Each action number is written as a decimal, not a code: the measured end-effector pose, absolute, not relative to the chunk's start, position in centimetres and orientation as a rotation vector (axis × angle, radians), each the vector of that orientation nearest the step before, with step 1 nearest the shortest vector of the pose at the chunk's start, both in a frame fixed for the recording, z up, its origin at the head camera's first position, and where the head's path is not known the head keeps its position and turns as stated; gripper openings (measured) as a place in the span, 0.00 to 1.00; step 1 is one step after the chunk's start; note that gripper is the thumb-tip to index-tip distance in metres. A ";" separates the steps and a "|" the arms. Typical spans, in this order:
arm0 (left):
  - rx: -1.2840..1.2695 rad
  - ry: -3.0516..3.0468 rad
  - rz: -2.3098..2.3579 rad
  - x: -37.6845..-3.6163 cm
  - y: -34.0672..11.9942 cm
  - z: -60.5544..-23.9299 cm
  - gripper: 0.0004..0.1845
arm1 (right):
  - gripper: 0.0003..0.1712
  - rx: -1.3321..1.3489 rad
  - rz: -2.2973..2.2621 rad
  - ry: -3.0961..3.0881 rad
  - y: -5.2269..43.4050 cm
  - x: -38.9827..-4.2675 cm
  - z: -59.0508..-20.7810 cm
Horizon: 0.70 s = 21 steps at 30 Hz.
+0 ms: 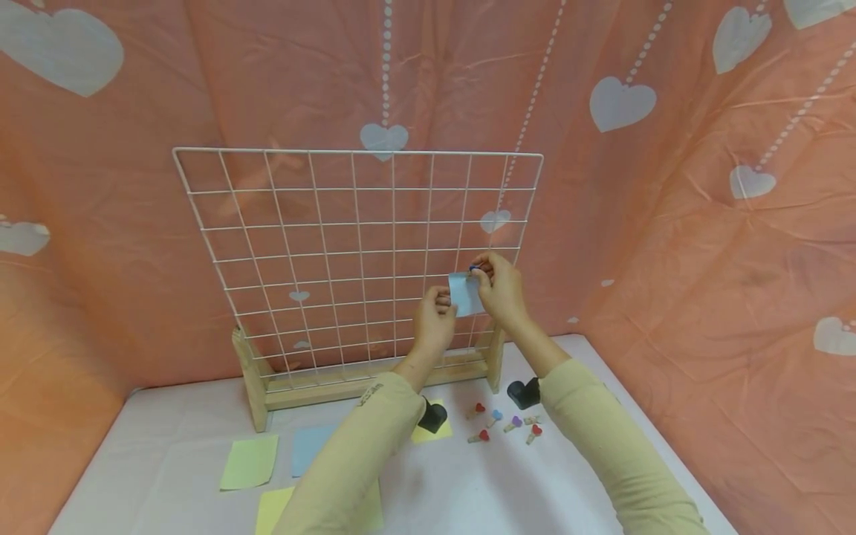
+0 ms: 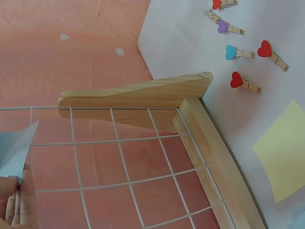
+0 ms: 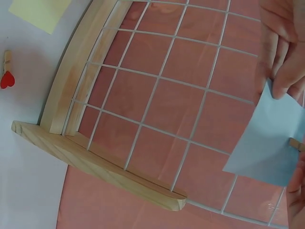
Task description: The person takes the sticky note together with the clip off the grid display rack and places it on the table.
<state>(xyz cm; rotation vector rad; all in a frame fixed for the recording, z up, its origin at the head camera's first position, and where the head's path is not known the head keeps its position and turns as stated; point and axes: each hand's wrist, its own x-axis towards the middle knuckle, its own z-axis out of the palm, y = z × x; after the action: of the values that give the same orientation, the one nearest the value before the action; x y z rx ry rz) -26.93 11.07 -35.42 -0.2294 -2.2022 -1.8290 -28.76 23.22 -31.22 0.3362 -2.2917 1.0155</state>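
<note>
A white wire grid (image 1: pixel 321 253) stands upright in a wooden stand (image 1: pixel 374 385) at the back of the table. Against its lower right part, both hands hold a light blue paper note (image 1: pixel 464 294). My left hand (image 1: pixel 443 299) pinches the note's left edge; the note (image 2: pixel 14 148) and my fingertips (image 2: pixel 19 205) also show in the left wrist view. My right hand (image 1: pixel 483 276) pinches a small wooden clip (image 1: pixel 475 268) with a blue head at the note's top edge. The right wrist view shows the note (image 3: pixel 271 143), the clip (image 3: pixel 296 144) at its edge and the grid wires behind.
Several heart-headed wooden clips (image 1: pixel 504 425) lie on the white table (image 1: pixel 468 490) in front of the stand's right foot (image 2: pixel 138 93). Yellow notes (image 1: pixel 250 461) and a blue note (image 1: pixel 309 449) lie at the front left. Pink heart-patterned cloth (image 1: pixel 702 245) walls the space in.
</note>
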 end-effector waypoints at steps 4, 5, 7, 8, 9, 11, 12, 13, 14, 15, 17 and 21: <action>-0.235 -2.204 -1.816 -26.9 11.0 -35.5 0.14 | 0.06 0.315 1.036 -2.277 23.2 -28.8 -31.2; -0.239 -2.202 -1.814 -26.9 11.0 -35.5 0.14 | 0.06 0.307 1.040 -2.268 23.2 -28.7 -31.2; -0.243 -2.203 -1.814 -26.8 10.9 -35.5 0.14 | 0.06 0.291 1.053 -2.250 23.3 -28.7 -31.0; -0.243 -2.204 -1.817 -26.8 10.8 -35.6 0.14 | 0.06 0.287 1.054 -2.244 23.3 -28.6 -30.9; -0.243 -2.202 -1.827 -26.7 10.7 -35.6 0.14 | 0.06 0.283 1.057 -2.243 23.4 -28.5 -30.8; -0.252 -2.201 -1.831 -26.5 10.6 -35.8 0.14 | 0.07 0.285 1.073 -2.251 23.5 -28.3 -30.8; -0.253 -2.203 -1.840 -26.4 10.5 -35.9 0.14 | 0.07 0.282 1.089 -2.260 23.6 -28.1 -30.8; -0.254 -2.205 -1.852 -26.3 10.4 -36.0 0.14 | 0.08 0.277 1.099 -2.270 23.6 -28.0 -30.9; -0.254 -2.204 -1.867 -26.1 10.3 -36.1 0.14 | 0.09 0.273 1.109 -2.282 23.7 -27.8 -31.0; -0.256 -2.204 -1.878 -26.0 10.2 -36.2 0.14 | 0.10 0.267 1.125 -2.287 23.7 -27.7 -31.2; -0.252 -2.208 -1.899 -25.7 10.0 -36.4 0.14 | 0.11 0.254 1.144 -2.283 23.9 -27.6 -31.6; -0.218 -2.233 -1.912 -25.4 9.6 -36.9 0.14 | 0.10 0.230 1.146 -2.265 24.3 -27.4 -32.4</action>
<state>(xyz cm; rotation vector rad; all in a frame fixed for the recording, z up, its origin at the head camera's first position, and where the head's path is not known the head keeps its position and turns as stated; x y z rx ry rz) -25.36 9.57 -36.85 -0.2180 -2.2329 -1.9120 -27.36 24.27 -32.40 0.2302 -2.2648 1.1465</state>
